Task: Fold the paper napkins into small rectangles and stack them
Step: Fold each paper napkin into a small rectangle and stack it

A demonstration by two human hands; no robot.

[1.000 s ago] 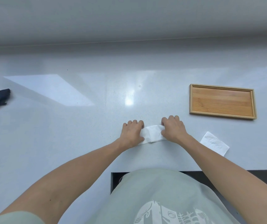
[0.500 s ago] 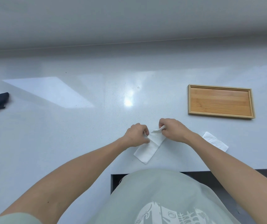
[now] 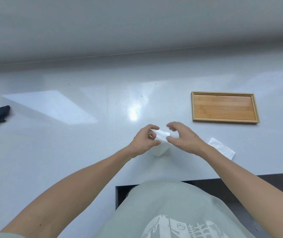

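On the glossy white counter (image 3: 68, 152), the left hand (image 3: 143, 140) pinches a white napkin (image 3: 161, 141), the right hand (image 3: 183, 136) hovers loosely curled beside it, a wooden tray (image 3: 223, 108) farther off.

Glossy pale countertop (image 3: 68, 152) reflects a bright light patch (image 3: 51, 107) beneath grey wall (image 3: 137, 23).

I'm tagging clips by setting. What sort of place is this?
Probably a kitchen or a plain work counter indoors: a glossy white countertop against a bare wall, a wooden tray, and paper napkins being folded.
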